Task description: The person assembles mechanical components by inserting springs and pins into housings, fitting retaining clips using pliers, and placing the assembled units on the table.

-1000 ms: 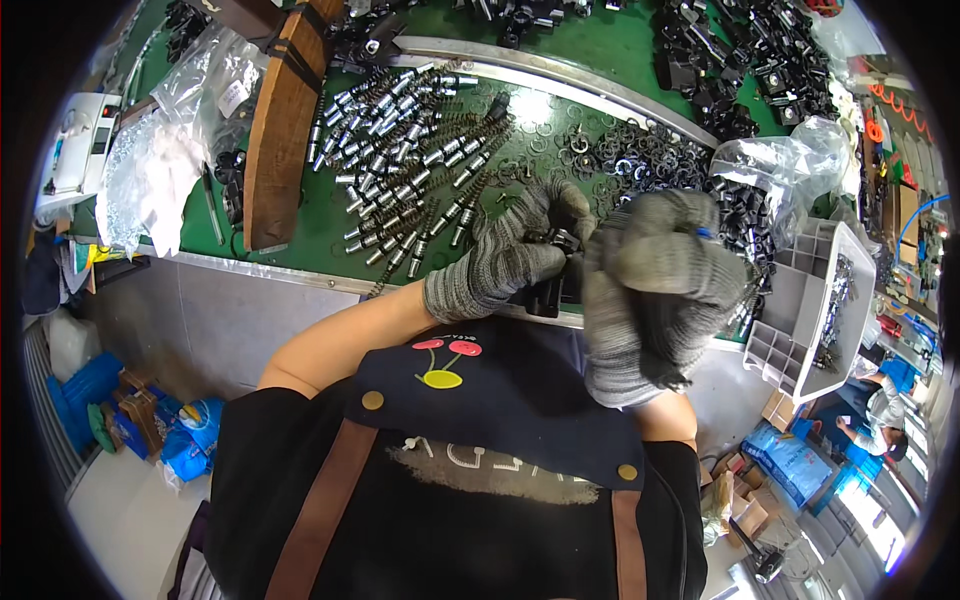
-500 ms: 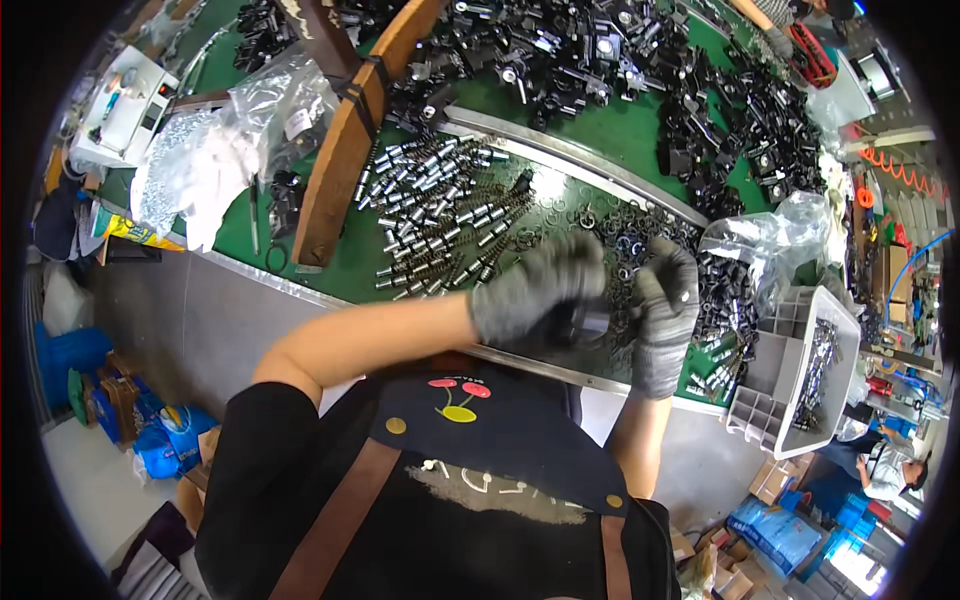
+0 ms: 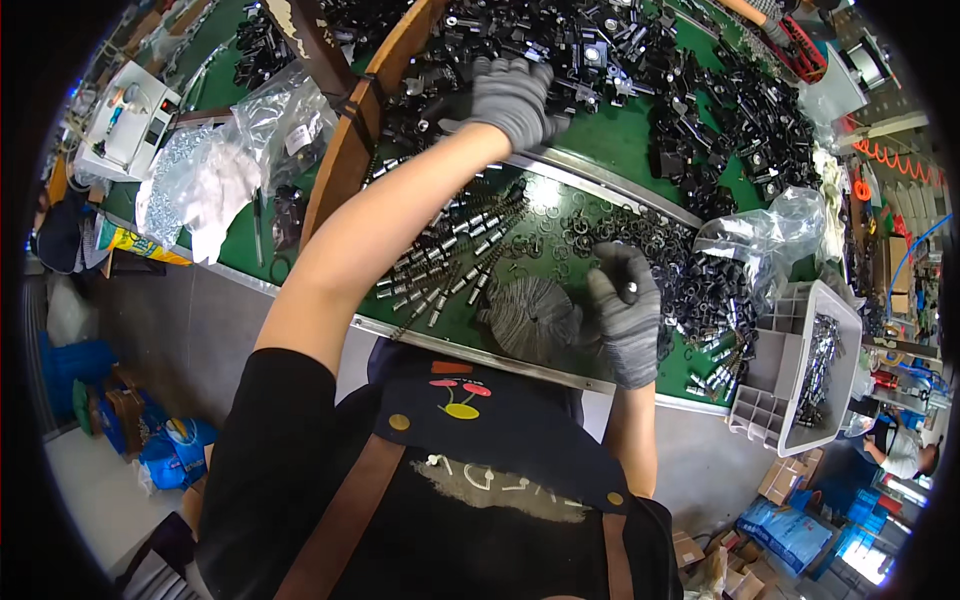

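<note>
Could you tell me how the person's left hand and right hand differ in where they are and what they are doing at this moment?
The left hand is stretched far across the green bench onto the pile of black parts; the right hand stays near the front edge. The left hand lies palm down, fingers spread; the right hand is curled beside the small metal rings. The left arm is fully extended; the right is bent close. Both wear grey knit gloves.

Both hands wear grey knitted cloth gloves, left hand (image 3: 512, 95) and right hand (image 3: 625, 315), matt and coarse. The bench mat (image 3: 610, 190) looks like smooth green rubber. Shiny metal pins (image 3: 450, 250) glint near its front edge, beside dull black parts (image 3: 600, 40), crinkled clear plastic bags (image 3: 765, 235) and a matt grey plastic tray (image 3: 800, 370)
</note>
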{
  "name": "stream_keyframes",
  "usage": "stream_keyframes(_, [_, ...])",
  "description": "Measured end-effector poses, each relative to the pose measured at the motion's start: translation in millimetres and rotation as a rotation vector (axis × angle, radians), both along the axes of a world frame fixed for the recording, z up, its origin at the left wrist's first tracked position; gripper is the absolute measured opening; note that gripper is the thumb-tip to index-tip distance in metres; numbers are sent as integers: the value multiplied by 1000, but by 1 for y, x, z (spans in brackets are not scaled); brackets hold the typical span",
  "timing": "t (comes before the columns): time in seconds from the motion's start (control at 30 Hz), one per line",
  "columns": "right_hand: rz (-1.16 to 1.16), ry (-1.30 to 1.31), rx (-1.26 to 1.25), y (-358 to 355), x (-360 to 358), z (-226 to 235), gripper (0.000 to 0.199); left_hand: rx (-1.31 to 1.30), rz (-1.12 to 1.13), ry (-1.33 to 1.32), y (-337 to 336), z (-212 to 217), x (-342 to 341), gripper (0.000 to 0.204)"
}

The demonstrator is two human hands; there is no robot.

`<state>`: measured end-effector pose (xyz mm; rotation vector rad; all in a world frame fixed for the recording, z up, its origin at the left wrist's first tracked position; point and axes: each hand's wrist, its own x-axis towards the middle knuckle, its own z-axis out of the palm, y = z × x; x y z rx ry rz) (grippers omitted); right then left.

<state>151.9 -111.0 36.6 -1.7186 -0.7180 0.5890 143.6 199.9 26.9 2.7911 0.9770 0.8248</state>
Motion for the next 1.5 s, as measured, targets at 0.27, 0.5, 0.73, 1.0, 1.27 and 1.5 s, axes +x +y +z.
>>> stream_keyframes(0.27, [434,-982,-66,58,6,-9,18,137,-81,75,-15,-3,-2,43])
stream_keyframes(0.5, [689,-1708,-318,128,-30,-33,20,-938,-611,-853,-32,47,-108,51])
stream_keyframes(0.73, [651,-1357,-67,112,-10,-14,21,-1670,-635,-1291,-88,64,-175,50])
stream_keyframes(1.0, [88,-3,242,59,-9,55,21,-1827,-535,-902,-141,-4,-158,59])
stream_keyframes(1.27, [312,-379,217,28,-14,39,40,-1614,-426,-743,-176,-1,-145,43])
stream_keyframes(1.5, [149,159,552,12,-3,30,92,-1749,-619,-677,-193,-6,-152,28])
